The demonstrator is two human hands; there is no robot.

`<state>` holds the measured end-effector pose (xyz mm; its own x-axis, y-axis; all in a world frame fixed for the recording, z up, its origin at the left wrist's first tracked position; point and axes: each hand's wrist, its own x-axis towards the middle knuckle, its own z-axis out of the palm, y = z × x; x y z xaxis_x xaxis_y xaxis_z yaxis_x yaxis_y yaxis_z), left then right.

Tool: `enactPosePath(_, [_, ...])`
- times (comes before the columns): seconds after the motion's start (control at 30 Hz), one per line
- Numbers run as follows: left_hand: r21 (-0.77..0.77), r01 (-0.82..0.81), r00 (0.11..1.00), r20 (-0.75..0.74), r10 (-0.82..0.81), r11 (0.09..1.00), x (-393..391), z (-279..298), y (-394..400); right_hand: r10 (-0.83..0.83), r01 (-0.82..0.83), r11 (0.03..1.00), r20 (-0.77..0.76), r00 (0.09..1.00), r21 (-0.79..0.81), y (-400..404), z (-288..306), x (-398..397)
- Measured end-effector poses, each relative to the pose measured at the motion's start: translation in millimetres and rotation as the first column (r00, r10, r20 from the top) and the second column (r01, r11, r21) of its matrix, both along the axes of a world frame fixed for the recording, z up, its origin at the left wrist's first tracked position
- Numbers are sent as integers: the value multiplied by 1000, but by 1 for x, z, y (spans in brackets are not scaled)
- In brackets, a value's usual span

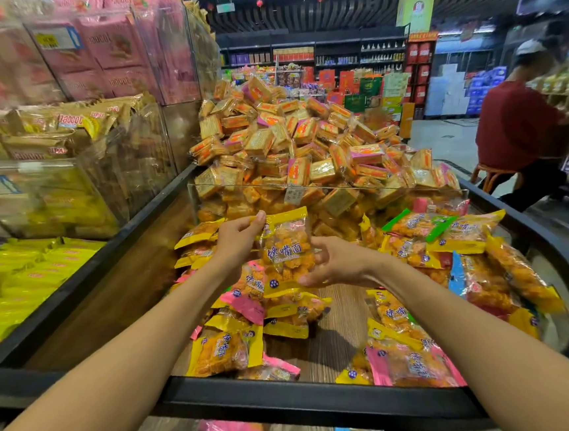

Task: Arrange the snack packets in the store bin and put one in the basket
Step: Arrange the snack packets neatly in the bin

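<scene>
snack packet [287,249] — upright | left hand [240,236] pinches top — right hand [338,262] holds side

Glossy plastic snack packet [287,249]; wood-grain bin floor [338,331]; clear glossy divider [308,192].

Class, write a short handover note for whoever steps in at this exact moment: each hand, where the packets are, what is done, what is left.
Left hand: pinches the top edge of the yellow snack packet.
Right hand: its grip holds the same packet's lower right side, lifted above the store bin.
Other packets lie loose in two heaps, left and right, bare wood between.
Done: one packet picked up.
Left: tidy the heaps; put one packet in the basket, which is not in view.
</scene>
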<state>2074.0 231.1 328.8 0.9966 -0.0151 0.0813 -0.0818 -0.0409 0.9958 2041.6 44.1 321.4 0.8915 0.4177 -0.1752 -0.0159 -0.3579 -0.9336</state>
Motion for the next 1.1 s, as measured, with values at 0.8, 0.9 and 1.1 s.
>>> enactPosePath(0.8, [406, 115, 986, 61, -153, 907, -14, 0, -7, -295, 265, 938, 113, 949, 225, -12, 14, -4])
enactPosePath(0.9, [290, 166, 976, 87, -199, 942, -15, 0, -15, -303, 300, 952, 321, 897, 60, -4, 8, -2])
enactPosePath(1.1, [148, 222, 975, -61, -215, 964, -14, -6, -20, -95, 180, 970, 430, 898, -161, 15, -2, -3])
